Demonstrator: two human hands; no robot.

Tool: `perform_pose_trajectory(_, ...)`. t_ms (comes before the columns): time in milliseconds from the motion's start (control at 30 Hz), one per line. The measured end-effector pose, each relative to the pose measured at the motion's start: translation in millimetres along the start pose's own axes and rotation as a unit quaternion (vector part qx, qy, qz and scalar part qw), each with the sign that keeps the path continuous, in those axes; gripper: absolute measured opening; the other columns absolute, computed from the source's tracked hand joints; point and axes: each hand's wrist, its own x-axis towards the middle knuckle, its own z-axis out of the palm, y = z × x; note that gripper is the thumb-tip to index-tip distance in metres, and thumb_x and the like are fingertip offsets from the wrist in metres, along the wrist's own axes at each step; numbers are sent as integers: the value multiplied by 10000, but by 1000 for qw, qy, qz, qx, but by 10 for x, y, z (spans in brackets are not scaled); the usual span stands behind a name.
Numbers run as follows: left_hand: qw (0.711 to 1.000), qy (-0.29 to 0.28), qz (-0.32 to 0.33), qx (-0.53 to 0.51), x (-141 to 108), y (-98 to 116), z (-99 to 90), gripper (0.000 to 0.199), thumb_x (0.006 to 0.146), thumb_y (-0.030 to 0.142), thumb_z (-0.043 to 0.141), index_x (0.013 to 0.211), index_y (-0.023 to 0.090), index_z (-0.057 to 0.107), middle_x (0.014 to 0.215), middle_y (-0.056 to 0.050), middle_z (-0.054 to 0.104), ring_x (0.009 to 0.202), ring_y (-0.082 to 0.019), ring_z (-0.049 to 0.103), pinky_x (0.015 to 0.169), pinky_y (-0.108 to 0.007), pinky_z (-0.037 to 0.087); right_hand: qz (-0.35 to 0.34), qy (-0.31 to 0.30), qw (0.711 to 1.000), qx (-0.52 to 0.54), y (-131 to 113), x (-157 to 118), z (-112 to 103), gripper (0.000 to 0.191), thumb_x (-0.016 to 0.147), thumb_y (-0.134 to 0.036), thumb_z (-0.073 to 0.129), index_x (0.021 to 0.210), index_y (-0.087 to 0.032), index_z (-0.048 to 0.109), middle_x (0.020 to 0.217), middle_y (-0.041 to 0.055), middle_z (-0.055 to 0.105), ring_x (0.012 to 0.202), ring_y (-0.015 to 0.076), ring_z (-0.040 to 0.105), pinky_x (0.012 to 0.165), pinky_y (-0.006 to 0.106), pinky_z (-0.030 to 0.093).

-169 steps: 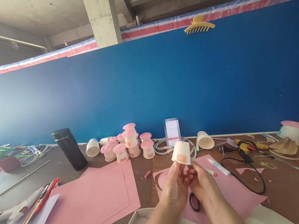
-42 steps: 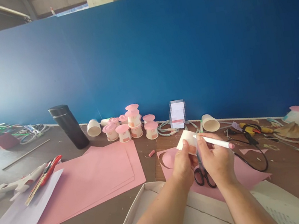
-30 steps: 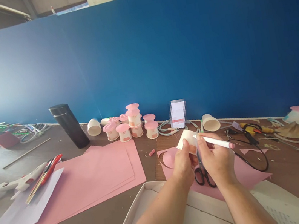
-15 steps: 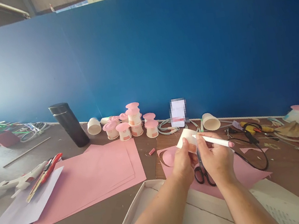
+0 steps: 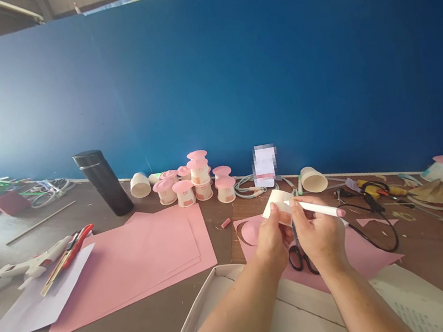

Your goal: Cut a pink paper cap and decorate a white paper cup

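A small white paper cup (image 5: 275, 201) lies tilted in my left hand (image 5: 273, 239), whose fingers are closed around it. My right hand (image 5: 320, 234) grips a white marker pen (image 5: 317, 209) with a pink end, its tip at the cup's side. Below my hands, black-handled scissors (image 5: 297, 260) rest on cut pink paper (image 5: 362, 247); their blades are partly hidden. Beyond to the left stand several paper cups with pink round tops (image 5: 226, 189) and small drawn windows and doors. A pink marker cap (image 5: 226, 223) lies on the table left of my hands.
Pink sheets (image 5: 147, 257) spread on the left, with a glue gun (image 5: 33, 261) and a red cutter (image 5: 74, 248) beside them. A black bottle (image 5: 106, 182) stands behind. A phone (image 5: 264, 165) leans on the blue wall (image 5: 231, 73). Cables (image 5: 370, 203) tangle at right.
The view has shifted slightly. Both hands keep nearly the same place, with the marker still against the cup.
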Motion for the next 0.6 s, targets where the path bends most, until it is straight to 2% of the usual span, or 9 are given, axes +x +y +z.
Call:
perform_pose_trajectory(433, 1000, 19, -10, -4, 4, 5, 3, 485, 680, 608, 644, 739, 137, 548, 579, 23, 458, 482, -63, 381, 493, -220, 298, -2, -7, 1000, -2, 8, -13, 25, 279, 801, -430, 537, 817, -180, 658, 769, 78, 688, 684, 208, 629, 561, 279, 433)
perform_pose_trajectory(533, 1000, 18, -16, -18, 3, 12, 8, 464, 693, 588, 645, 719, 138, 532, 554, 33, 430, 469, -56, 358, 473, -207, 286, 7, -7, 1000, 23, 7, -14, 23, 270, 809, -418, 542, 832, -175, 655, 765, 77, 683, 674, 198, 626, 571, 277, 443)
perform_pose_trajectory(600, 999, 22, -16, -29, -1, 22, 15, 446, 700, 566, 652, 710, 141, 520, 546, 41, 416, 456, -48, 341, 455, -195, 273, 9, 14, 999, 52, 11, -11, 12, 264, 820, -406, 543, 859, -170, 656, 779, 75, 681, 686, 191, 626, 601, 278, 459)
